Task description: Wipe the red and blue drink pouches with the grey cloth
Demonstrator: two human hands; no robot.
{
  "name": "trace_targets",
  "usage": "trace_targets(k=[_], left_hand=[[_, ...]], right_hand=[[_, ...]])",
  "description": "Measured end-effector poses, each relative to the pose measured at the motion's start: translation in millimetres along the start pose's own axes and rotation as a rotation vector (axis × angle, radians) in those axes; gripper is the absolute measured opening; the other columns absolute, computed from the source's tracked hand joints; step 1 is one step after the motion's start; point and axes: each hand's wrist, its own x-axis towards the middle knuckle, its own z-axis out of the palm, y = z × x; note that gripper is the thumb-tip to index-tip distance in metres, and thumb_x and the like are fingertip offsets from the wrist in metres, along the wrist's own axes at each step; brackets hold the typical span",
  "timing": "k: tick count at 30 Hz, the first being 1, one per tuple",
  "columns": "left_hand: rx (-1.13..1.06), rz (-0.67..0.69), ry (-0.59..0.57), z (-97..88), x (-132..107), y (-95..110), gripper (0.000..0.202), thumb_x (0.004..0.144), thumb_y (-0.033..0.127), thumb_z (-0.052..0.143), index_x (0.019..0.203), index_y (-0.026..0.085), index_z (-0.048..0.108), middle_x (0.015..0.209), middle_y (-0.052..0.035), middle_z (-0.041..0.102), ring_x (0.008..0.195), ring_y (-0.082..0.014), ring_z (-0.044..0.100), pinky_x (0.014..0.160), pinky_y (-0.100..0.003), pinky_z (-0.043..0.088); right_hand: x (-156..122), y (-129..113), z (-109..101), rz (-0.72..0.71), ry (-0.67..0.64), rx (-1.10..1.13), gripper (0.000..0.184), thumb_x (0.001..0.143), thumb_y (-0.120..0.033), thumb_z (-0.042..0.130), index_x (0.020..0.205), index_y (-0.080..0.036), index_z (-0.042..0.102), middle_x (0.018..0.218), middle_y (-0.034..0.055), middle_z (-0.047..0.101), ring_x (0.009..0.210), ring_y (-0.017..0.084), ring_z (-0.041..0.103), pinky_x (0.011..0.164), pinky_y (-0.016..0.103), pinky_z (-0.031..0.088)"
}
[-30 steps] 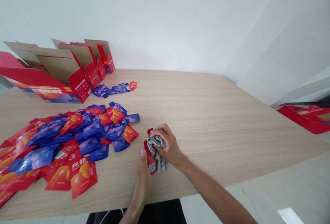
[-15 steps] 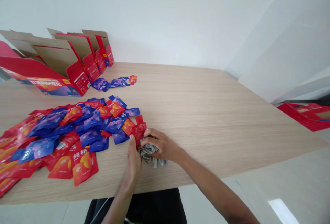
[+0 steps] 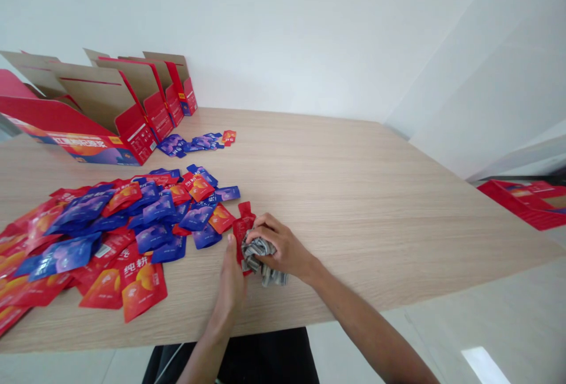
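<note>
My right hand (image 3: 283, 249) is closed on a crumpled grey striped cloth (image 3: 259, 256) and presses it against a red sachet (image 3: 243, 227) near the front edge of the wooden table (image 3: 362, 195). My left hand (image 3: 232, 281) is beside the sachet with the thumb against its lower left side; its other fingers are hidden. A large heap of red and blue sachets (image 3: 110, 230) lies just to the left of both hands.
Several open red cardboard boxes (image 3: 101, 107) stand at the back left, with a small cluster of sachets (image 3: 194, 143) in front of them. More red flattened boxes (image 3: 526, 198) lie low at the right, beyond the table. A white wall runs behind.
The red sachet was lifted upright toward the heap, then came back down a little. My right hand has kept rubbing the cloth over it while my left hand stays at its side.
</note>
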Motion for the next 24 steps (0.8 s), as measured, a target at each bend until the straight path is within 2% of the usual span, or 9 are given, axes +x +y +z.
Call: trace_targets(k=[3,6,10,13,15,17,19,21,24], left_hand=[[-0.142,-0.083,0.033,6.6,2.0,24.7,0.041,0.094,0.048,0.059,0.097,0.012,0.078,0.089,-0.0099,0.08,0.097,-0.0278,0.075,0.09,-0.039,0.059],[-0.232,-0.146,0.001,3.0,4.7,43.3,0.043,0.101,0.039,0.047,0.099,0.009,0.077,0.085,-0.0103,0.077,0.082,-0.0218,0.074,0.081,-0.034,0.061],[-0.331,-0.222,-0.174,-6.7,6.5,49.3,0.031,0.098,0.033,0.059,0.113,0.009,0.073,0.088,-0.0062,0.073,0.071,-0.0147,0.068,0.07,-0.027,0.059],[-0.462,-0.157,-0.269,-11.2,7.2,42.4,0.033,0.086,0.029,0.079,0.114,0.013,0.072,0.082,0.0002,0.068,0.068,-0.0115,0.065,0.061,-0.021,0.055],[-0.527,-0.088,-0.24,-13.5,7.5,37.2,0.027,0.083,0.027,0.083,0.107,0.018,0.074,0.082,0.0021,0.07,0.07,-0.0113,0.067,0.064,-0.021,0.057],[-0.515,-0.097,-0.162,-14.2,6.5,34.6,0.01,0.092,0.027,0.073,0.099,0.019,0.075,0.085,-0.0005,0.075,0.078,-0.0137,0.073,0.073,-0.023,0.06],[-0.488,-0.162,-0.107,-12.1,3.7,35.0,0.024,0.104,0.027,0.053,0.099,0.018,0.075,0.091,-0.0047,0.079,0.086,-0.0156,0.076,0.083,-0.026,0.061],[-0.471,-0.216,-0.078,-7.1,-0.2,36.7,0.038,0.109,0.027,0.038,0.111,0.02,0.075,0.095,-0.0059,0.081,0.092,-0.0161,0.077,0.088,-0.028,0.061],[-0.4,-0.226,-0.015,1.5,-5.2,36.8,0.041,0.11,0.032,0.036,0.128,0.023,0.071,0.103,-0.0056,0.082,0.1,-0.0178,0.077,0.094,-0.031,0.059]], right_hand=[[-1.3,2.9,2.7,-0.08,-0.229,-0.069,0.02,0.09,-0.025,0.076,0.107,-0.022,0.068,0.112,0.0073,0.06,0.104,0.02,0.063,0.094,0.03,0.055],[-1.7,2.6,3.1,-0.145,-0.261,-0.076,0.021,0.09,-0.024,0.077,0.108,-0.021,0.068,0.113,0.0078,0.061,0.105,0.019,0.063,0.094,0.03,0.055],[-0.8,-2.4,-2.8,-0.109,-0.037,0.007,0.014,0.097,-0.032,0.069,0.106,-0.022,0.07,0.109,0.0082,0.061,0.099,0.02,0.063,0.09,0.032,0.057],[0.6,-5.3,-10.4,-0.091,0.226,0.068,0.026,0.101,-0.046,0.061,0.105,-0.022,0.071,0.103,0.0083,0.06,0.096,0.021,0.063,0.086,0.034,0.057],[1.4,-5.9,-15.3,-0.082,0.352,0.085,0.031,0.101,-0.052,0.06,0.104,-0.023,0.071,0.1,0.0075,0.06,0.094,0.021,0.063,0.084,0.035,0.058],[1.8,-5.8,-18.9,-0.066,0.422,0.085,0.032,0.1,-0.053,0.061,0.103,-0.023,0.071,0.099,0.007,0.059,0.091,0.021,0.063,0.08,0.035,0.058],[1.7,-6.0,-20.3,-0.062,0.448,0.082,0.031,0.099,-0.053,0.062,0.101,-0.023,0.071,0.099,0.007,0.059,0.089,0.021,0.063,0.078,0.035,0.058],[1.1,-6.6,-20.1,-0.075,0.439,0.08,0.031,0.1,-0.053,0.062,0.101,-0.023,0.072,0.098,0.0072,0.059,0.089,0.021,0.063,0.078,0.035,0.058],[-0.4,-7.4,-18.8,-0.113,0.4,0.071,0.026,0.1,-0.047,0.062,0.104,-0.023,0.071,0.098,0.0069,0.059,0.09,0.02,0.063,0.079,0.034,0.059]])
